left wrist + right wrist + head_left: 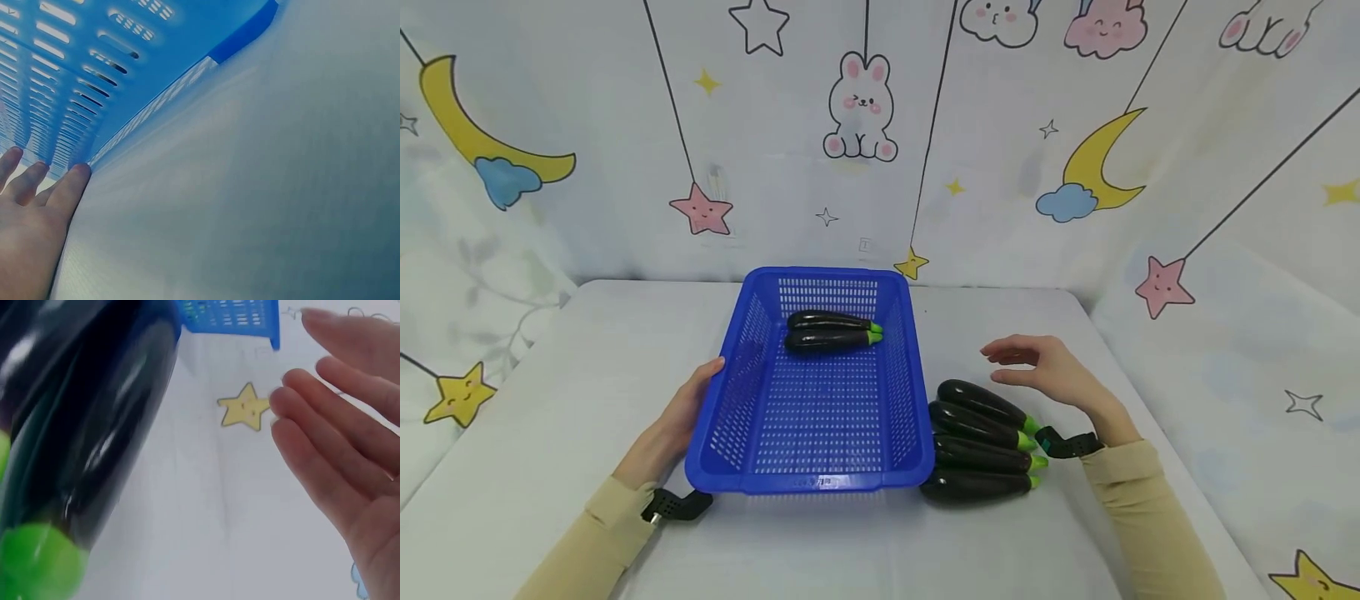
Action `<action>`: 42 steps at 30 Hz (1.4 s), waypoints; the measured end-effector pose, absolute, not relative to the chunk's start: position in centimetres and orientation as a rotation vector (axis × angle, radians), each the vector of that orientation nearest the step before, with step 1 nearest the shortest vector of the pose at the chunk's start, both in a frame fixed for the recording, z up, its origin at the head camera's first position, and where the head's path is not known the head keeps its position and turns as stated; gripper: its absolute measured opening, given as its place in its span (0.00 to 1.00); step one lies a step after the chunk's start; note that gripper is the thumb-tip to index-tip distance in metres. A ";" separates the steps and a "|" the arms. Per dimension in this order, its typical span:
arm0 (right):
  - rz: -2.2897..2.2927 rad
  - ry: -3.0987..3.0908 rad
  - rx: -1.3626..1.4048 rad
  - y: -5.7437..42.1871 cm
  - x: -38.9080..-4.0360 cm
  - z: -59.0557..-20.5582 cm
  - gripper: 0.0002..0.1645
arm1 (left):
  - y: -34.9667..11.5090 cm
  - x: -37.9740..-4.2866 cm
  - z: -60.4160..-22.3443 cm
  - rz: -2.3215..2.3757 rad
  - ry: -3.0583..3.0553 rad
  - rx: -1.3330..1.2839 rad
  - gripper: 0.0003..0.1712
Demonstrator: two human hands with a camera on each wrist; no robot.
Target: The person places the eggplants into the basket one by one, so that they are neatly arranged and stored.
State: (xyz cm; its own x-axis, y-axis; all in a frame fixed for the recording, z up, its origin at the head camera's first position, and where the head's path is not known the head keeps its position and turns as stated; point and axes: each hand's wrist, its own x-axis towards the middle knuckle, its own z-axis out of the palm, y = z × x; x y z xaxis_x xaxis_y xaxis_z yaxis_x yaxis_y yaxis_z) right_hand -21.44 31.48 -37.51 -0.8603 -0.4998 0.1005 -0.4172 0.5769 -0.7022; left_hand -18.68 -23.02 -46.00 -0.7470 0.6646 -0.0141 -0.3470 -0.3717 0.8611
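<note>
My left hand [683, 406] rests along the left side of a blue plastic basket [919, 387], fingertips at its rim. In the left wrist view, its mostly straight fingers [70, 190] reach up to the slotted wall. Two dark, glossy eggplants [829, 339] with green stem ends lie side by side in the far part of the basket. Beyond the basket's right side, several more eggplants [981, 454] lie in a row on the table. My right hand [1048, 367] hovers above and to the right of them, fingers loosely bent, holding nothing.
A white cloth covers the table [1000, 321]. Behind it hangs a white curtain [790, 125] printed with stars, moons and a rabbit. Each wrist carries a black strap [679, 505]. The basket's right rim overlaps the left ends of the loose eggplants in the head view.
</note>
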 end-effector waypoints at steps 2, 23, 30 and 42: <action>-1.128 2.674 -0.785 31.8 -21.7 -37.7 0.25 | -23.1 -18.7 -46.1 2.135 1.256 0.431 0.28; -0.958 2.476 -0.848 33.2 -22.9 -40.2 0.30 | -22.9 -18.7 -46.2 2.124 1.343 0.401 0.31; -0.953 2.424 -0.878 33.2 -23.3 -41.0 0.30 | -22.9 -18.7 -46.3 2.116 1.374 0.391 0.33; -0.960 2.405 -0.854 32.9 -23.1 -41.0 0.29 | -22.9 -18.7 -46.1 2.129 1.332 0.411 0.29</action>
State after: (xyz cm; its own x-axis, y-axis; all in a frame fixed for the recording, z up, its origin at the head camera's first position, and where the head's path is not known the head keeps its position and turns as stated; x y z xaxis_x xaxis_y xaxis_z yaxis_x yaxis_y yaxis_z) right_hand -23.09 32.85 -40.97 -0.7271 -0.6711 -0.1444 -0.3873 0.5747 -0.7209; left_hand -18.69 -22.89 -46.05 -0.7797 0.6243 -0.0473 -0.3156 -0.3267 0.8909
